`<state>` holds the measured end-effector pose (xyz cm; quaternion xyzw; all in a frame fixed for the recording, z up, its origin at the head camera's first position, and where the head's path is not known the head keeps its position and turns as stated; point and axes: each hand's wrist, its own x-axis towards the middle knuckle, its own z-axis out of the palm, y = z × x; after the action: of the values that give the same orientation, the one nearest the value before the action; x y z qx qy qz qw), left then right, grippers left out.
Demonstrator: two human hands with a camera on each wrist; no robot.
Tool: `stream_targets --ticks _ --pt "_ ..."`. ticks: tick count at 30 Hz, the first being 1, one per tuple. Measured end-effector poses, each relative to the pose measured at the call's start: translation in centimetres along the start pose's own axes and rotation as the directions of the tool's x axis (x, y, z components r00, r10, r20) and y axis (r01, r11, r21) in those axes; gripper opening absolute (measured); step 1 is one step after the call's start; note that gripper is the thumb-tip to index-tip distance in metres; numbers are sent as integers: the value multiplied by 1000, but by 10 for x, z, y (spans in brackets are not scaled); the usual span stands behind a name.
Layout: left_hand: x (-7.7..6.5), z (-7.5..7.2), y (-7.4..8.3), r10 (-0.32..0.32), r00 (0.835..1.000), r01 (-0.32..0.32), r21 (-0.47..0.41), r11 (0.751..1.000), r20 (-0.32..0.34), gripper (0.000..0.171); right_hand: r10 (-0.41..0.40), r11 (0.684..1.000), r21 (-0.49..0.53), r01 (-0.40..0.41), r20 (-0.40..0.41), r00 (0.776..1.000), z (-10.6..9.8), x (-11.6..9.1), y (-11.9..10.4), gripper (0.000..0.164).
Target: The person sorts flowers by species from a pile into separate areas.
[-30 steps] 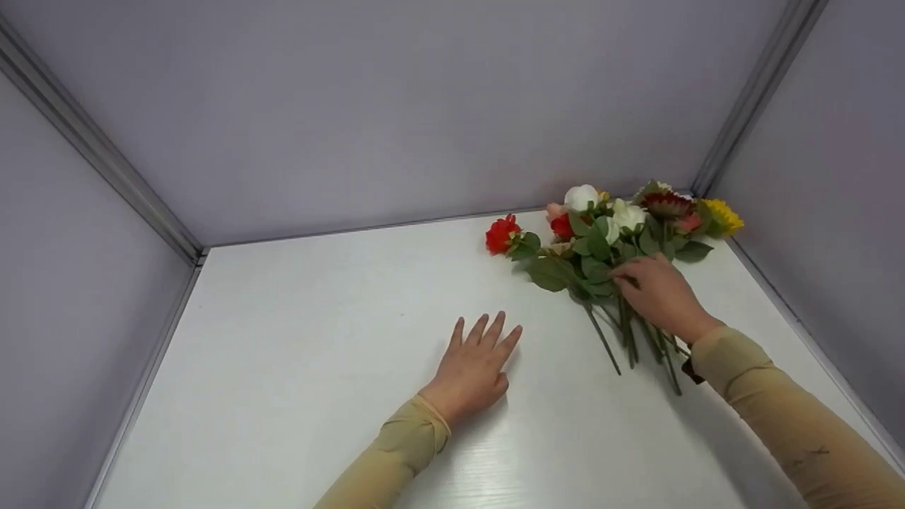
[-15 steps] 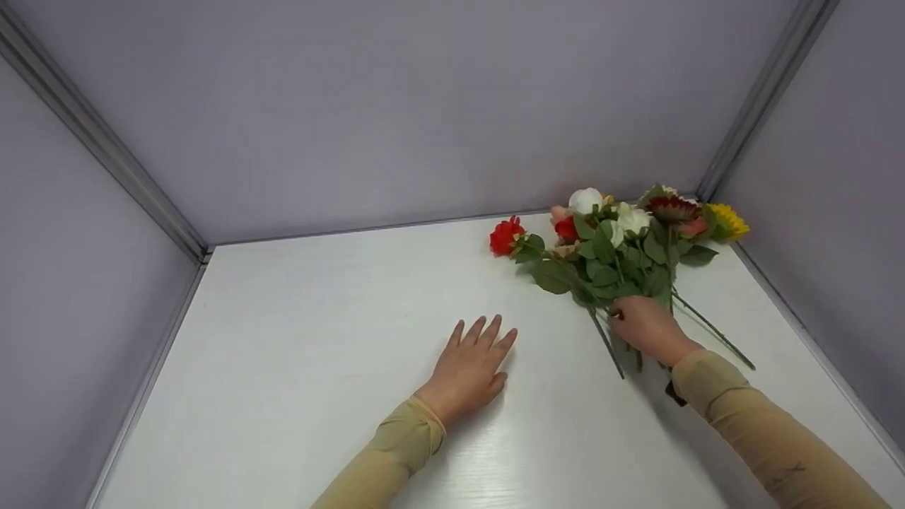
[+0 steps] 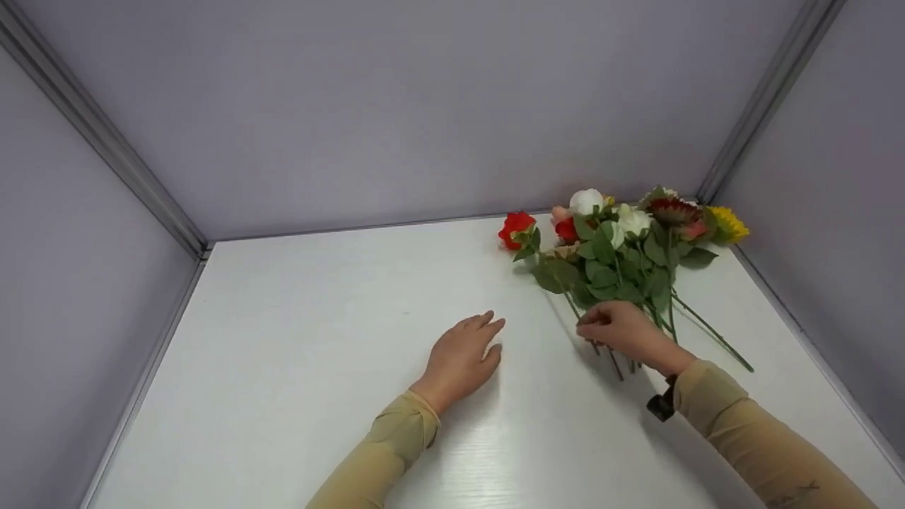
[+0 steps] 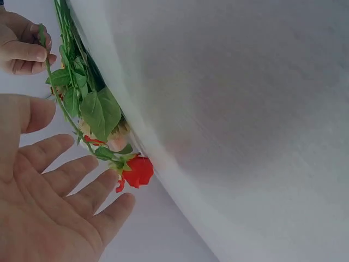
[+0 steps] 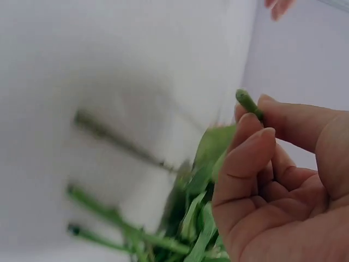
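Note:
My right hand [image 3: 628, 332] pinches the lower stem of a red flower [image 3: 517, 230] between thumb and fingers. In the right wrist view the cut stem end [image 5: 246, 101] pokes out past the fingertips. The left wrist view shows this stem [image 4: 61, 106] running from the right hand down to the red bloom. My left hand [image 3: 459, 359] is over the table to the left of the flowers, fingers extended and holding nothing. Beside the right hand lies a pile of flowers with green leaves [image 3: 602, 272], their lower stems partly hidden by that hand.
At the pile's back are a white flower [image 3: 586, 201], a dark red flower [image 3: 674, 211] and a yellow flower [image 3: 728, 225], close to the back wall [image 3: 438, 113]. One loose stem [image 3: 714, 332] angles out to the right. The white table [image 3: 297, 367] extends left and forward.
My right hand has moved down from the leaves to the stems, then left, now pinching the red flower's stem. The red bloom has shifted and turned slightly. My left hand's fingers have drawn closer together.

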<state>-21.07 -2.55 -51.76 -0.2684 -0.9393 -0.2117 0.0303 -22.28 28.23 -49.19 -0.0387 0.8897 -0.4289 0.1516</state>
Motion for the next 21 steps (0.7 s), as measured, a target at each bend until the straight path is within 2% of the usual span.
stream_targets --ticks 2,3,4,6,8,11,12,13,15,21 --pt "1 -4 0 -74 997 68 -164 984 -28 37 -26 999 43 26 -6 1000 10 -1 -10 27" --pt "2 -5 0 -119 992 107 -261 959 -29 35 -37 998 58 38 -14 999 16 -2 -15 24" --pt "3 -7 0 -164 986 144 -359 922 -26 34 -49 996 67 51 -23 999 22 -2 -20 21" --pt "7 -9 -1 -237 971 193 -536 822 -13 31 -84 993 80 87 -37 996 36 -3 -29 19" --pt "11 -12 -1 -289 957 217 -683 697 10 30 -112 990 87 116 -47 993 50 -4 -37 17" --pt "16 -16 -1 -320 947 203 -821 533 26 31 -143 984 105 147 -42 989 71 -5 -47 17" --pt "18 -17 -1 -330 944 196 -850 488 28 32 -152 982 109 155 -36 988 77 -5 -50 17" --pt "19 -18 -1 -339 941 189 -870 455 27 33 -161 980 110 163 -31 986 83 -5 -53 17" --pt "20 -20 -1 -360 933 175 -897 406 20 33 -184 977 103 185 -18 983 93 -4 -57 17" --pt "17 -21 -6 -419 908 171 -934 313 26 27 -218 972 89 216 6 976 115 2 -65 16"
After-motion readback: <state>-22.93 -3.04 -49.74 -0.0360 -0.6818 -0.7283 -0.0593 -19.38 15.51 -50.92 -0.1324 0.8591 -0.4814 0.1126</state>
